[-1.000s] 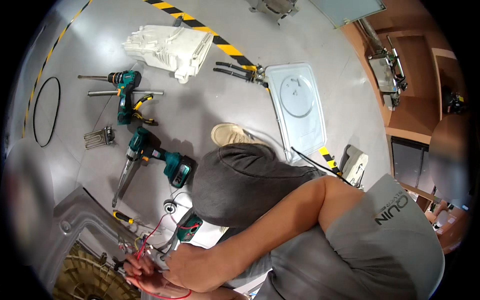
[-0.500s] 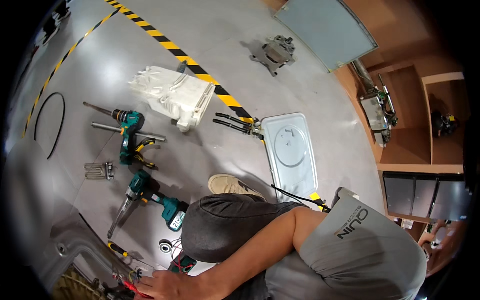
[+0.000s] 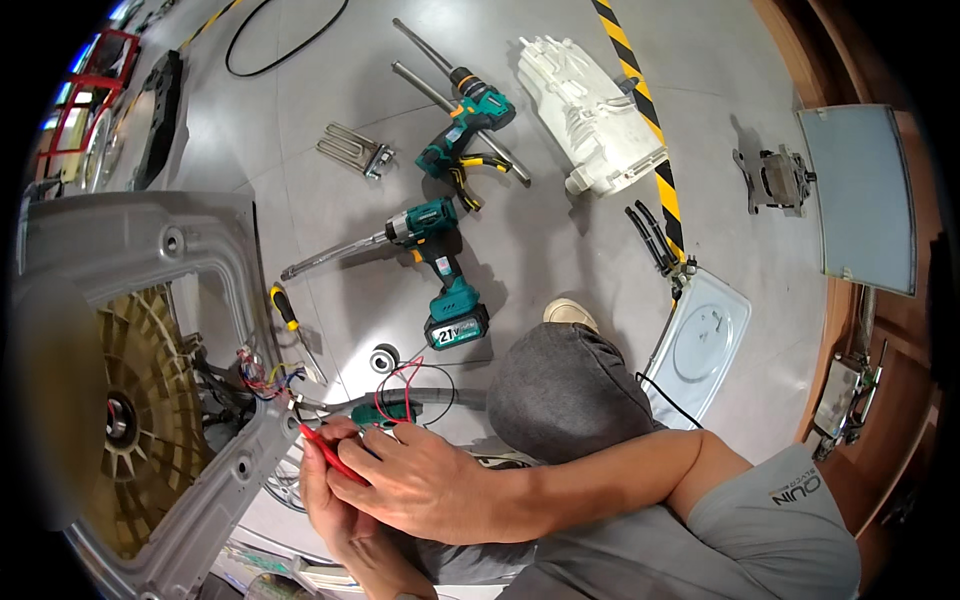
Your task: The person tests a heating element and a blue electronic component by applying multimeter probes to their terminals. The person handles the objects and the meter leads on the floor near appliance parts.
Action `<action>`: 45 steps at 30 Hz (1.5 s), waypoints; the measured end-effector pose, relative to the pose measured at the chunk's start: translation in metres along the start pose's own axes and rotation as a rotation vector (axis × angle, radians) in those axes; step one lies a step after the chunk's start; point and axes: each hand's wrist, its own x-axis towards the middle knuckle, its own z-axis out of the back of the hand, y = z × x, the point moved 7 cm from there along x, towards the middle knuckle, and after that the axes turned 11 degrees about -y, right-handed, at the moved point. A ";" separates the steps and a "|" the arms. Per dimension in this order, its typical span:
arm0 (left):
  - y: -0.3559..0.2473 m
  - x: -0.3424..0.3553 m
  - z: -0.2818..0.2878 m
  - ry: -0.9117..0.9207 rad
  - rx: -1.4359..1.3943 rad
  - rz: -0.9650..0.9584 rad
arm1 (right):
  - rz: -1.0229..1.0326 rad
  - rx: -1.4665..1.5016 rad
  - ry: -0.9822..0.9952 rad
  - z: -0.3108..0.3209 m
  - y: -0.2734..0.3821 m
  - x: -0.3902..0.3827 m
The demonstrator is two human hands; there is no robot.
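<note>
My right hand (image 3: pixel 425 485) is closed round a slim red test probe (image 3: pixel 335 455). Against the other side of the probe, partly covered by the right hand, my left hand (image 3: pixel 328 505) is also closed. The probe's front end points at a small white connector (image 3: pixel 294 403) by the edge of a grey metal appliance housing (image 3: pixel 250 455); whether they touch I cannot tell. Coloured wires (image 3: pixel 265 378) hang from the housing beside it. Red and black leads loop over a green-cased device (image 3: pixel 385 412), just past my fingers.
Inside the housing is a ribbed, yellowish wheel (image 3: pixel 150 400). Beyond my hands lie a screwdriver (image 3: pixel 288 310), an impact wrench (image 3: pixel 440 270), a drill (image 3: pixel 475 115), a heating element (image 3: pixel 355 150) and a white plastic part (image 3: pixel 590 115). A pale panel (image 3: pixel 705 340) lies right of my knee.
The view has swung left, bringing the housing and its wheel further in. My left hand has come into view beside the right, and the red probe now shows between them.
</note>
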 end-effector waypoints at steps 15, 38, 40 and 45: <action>-0.055 -0.005 0.015 -0.086 -0.030 -0.280 | -0.425 -0.116 -0.222 0.098 -0.194 0.017; 0.007 -0.056 0.000 0.291 0.771 -0.297 | -0.385 -0.049 0.413 -0.231 -0.310 -0.015; 0.008 -0.058 0.004 0.294 0.803 -0.275 | -0.429 -0.009 0.409 -0.234 -0.315 -0.019; 0.011 -0.060 0.009 0.299 0.788 -0.285 | -0.427 -0.153 0.392 -0.230 -0.319 -0.019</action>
